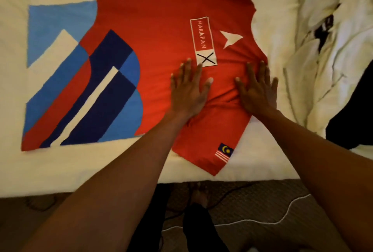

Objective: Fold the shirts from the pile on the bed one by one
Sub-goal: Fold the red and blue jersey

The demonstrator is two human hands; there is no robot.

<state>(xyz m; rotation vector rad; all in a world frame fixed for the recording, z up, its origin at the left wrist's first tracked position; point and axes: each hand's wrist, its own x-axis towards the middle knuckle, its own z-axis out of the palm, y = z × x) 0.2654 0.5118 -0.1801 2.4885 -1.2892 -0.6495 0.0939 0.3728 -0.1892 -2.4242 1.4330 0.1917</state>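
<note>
Head view: A red shirt [157,29] lies flat on the white bed [121,163], filling the middle of the frame. Its end with blue, navy and white bands reaches toward 9 o'clock. A sleeve with a small flag patch [224,152] points toward 5 o'clock, near the bed's edge. A white "HARAPAN" label and a white arrow mark sit on the cloth toward 2 o'clock.

Both hands rest on the shirt just right of centre, palms down and fingers spread flat. The left hand [188,88] lies below the label, fingertips touching its lower edge. The right hand [257,90] is beside it toward 3 o'clock, near the shirt's edge, with the cloth wrinkled around it.

At 3 o'clock a rumpled pile [333,50] of white cloth lies on the bed, with a black garment [351,114] at its lower side. At 6 o'clock a foot [198,195] stands on the floor.
</note>
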